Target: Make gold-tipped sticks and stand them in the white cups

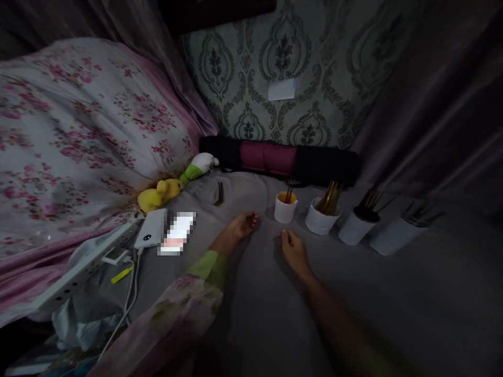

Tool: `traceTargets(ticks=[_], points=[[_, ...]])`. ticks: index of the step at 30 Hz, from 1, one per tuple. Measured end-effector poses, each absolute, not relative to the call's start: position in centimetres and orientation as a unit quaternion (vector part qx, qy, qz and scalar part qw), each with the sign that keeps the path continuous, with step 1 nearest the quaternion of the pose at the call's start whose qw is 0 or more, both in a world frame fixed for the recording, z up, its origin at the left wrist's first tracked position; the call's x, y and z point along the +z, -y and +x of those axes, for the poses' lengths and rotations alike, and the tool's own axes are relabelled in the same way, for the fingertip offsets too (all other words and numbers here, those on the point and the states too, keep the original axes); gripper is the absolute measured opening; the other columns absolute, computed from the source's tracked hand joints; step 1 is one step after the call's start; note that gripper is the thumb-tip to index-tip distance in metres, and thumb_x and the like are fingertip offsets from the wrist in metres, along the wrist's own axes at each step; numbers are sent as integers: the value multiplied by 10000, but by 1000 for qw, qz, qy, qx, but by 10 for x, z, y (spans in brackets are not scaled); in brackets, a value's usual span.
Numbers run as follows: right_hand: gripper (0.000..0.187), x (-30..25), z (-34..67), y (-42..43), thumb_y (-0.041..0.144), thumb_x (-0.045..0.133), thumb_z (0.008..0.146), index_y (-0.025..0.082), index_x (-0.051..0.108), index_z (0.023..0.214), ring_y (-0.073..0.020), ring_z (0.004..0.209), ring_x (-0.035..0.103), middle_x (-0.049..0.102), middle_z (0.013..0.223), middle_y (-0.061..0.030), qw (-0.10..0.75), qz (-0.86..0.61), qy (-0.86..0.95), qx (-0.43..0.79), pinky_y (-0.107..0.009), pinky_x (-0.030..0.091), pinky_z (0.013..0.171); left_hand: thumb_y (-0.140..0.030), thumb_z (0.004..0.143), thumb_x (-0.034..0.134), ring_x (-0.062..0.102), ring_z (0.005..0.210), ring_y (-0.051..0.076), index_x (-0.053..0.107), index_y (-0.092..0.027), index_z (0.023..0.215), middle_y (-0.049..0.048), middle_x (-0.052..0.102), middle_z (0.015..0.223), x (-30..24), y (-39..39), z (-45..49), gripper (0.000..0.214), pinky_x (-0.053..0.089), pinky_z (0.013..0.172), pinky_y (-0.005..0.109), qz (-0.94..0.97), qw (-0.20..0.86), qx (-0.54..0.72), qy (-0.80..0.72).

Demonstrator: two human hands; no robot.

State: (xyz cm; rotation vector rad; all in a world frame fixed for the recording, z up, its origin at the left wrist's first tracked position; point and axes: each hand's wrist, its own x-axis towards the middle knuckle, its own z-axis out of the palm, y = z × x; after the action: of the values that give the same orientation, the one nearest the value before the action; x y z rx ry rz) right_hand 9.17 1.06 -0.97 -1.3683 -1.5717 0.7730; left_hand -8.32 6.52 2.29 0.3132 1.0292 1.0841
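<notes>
My left hand (pixel 244 225) rests palm up near the grey sheet, with its fingers loosely curled and nothing visible in them. Facing it, my right hand (pixel 294 252) is closed with the thumb uppermost, and no object shows in it. Just beyond my right hand stands a short white cup (pixel 286 210) with a yellow inside and a few thin sticks. To its right is a wider white cup (pixel 323 219) full of gold sticks. Farther right are a white cup with dark sticks (pixel 356 229) and a larger white container (pixel 396 235) holding several thin sticks.
A few thin brownish sticks (pixel 219 193) lie on the grey sheet (pixel 255 293). At left are a white power bank (pixel 149 233), a blurred-out bright rectangle (pixel 176 233), a power strip (pixel 86 264) and a yellow plush toy (pixel 159 195). A black-and-maroon roll (pixel 269 158) lies along the wall.
</notes>
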Motion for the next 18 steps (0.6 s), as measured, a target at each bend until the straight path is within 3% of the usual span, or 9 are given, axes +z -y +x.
traceTargets(ticks=[11,15,18], points=[[384,-9,92,-11,437,311,824,166,542,681,-125,539,476,521,571,-3,433,-555,640,308,-227,322,525,-98,805,397,417,413,45,497,-110,669,-12,464,535,19,-90,-95,169,332,382,156,175,679,485,-523],[387,-10,92,-11,436,311,823,165,549,683,-124,539,478,525,574,-6,435,-553,639,310,-224,325,524,-233,824,451,549,709,109,537,-101,949,55,562,868,18,-94,-97,201,468,613,257,190,662,476,-547],[395,-12,92,-12,449,311,820,167,548,679,-126,540,483,522,569,-6,436,-555,636,312,-224,330,522,-313,813,472,524,924,180,479,-139,1113,89,507,1094,17,-97,-100,346,453,764,385,204,649,469,-564]])
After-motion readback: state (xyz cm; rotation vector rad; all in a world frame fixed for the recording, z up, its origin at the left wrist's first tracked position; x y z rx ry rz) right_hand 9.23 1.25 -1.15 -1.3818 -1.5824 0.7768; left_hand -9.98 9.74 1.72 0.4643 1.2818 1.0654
